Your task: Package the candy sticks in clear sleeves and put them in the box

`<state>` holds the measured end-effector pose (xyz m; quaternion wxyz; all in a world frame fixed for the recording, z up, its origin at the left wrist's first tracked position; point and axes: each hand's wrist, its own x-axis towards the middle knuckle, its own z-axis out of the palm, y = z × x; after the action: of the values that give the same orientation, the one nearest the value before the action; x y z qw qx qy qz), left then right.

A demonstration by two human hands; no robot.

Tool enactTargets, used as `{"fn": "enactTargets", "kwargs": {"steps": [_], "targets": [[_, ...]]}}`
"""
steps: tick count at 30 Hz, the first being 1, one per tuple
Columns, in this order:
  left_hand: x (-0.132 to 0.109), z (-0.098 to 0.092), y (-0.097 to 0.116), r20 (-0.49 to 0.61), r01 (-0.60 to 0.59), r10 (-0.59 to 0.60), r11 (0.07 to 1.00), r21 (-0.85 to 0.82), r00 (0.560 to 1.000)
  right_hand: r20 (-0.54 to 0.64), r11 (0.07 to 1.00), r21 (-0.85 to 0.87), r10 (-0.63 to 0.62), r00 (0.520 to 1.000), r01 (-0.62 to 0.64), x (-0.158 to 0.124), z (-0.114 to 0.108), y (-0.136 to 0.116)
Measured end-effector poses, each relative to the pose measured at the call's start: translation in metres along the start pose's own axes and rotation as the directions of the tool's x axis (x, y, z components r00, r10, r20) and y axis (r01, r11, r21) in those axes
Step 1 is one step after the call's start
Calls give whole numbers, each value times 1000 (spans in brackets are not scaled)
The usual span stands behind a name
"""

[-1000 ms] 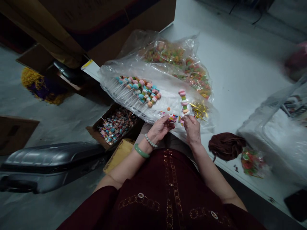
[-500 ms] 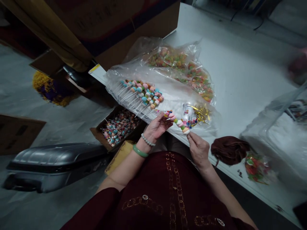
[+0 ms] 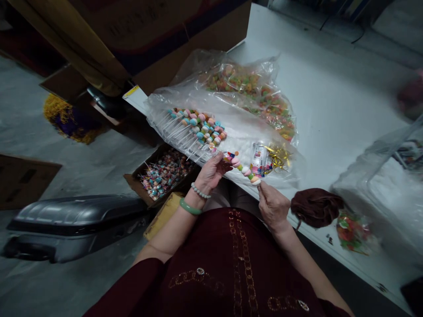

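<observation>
Passage exists over the white table (image 3: 325, 114), right of the candy bag (image 3: 246, 79); cardboard box (image 3: 211, 39) obstructs far left, brown cloth (image 3: 315, 207) beside right hand (image 3: 274, 206).

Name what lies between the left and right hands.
In the head view, a candy skewer spans the gap from the left hand to the right hand, with a printed wrapper at the left hand's end.

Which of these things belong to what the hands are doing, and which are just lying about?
Likely part of the job:
Candy skewer in the right hand
Printed wrapper in the left hand
Row of skewers
Printed packets
Gold strips

Apparently just lying about:
Grey suitcase
Brown cloth
Yellow-and-purple fringed bundle
</observation>
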<state>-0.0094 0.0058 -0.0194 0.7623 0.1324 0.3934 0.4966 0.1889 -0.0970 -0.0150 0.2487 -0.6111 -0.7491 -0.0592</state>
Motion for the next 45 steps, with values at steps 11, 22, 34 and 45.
{"fn": "enactTargets", "kwargs": {"steps": [11,22,34,45], "targets": [[7,-9,-6,-91,-167,174,983,82,981,60,997,-45,-65,996,68,2,-4,-2],[2,3,-21,-65,-112,126,977,183,990,103,996,-64,-47,994,54,2,2,-3],[7,6,-38,-224,-207,204,978,10,953,227,996,-63,82,970,-70,0,4,-7],[9,2,-54,-347,-317,334,942,107,876,327,988,-102,147,933,-120,-2,9,-15]]}}
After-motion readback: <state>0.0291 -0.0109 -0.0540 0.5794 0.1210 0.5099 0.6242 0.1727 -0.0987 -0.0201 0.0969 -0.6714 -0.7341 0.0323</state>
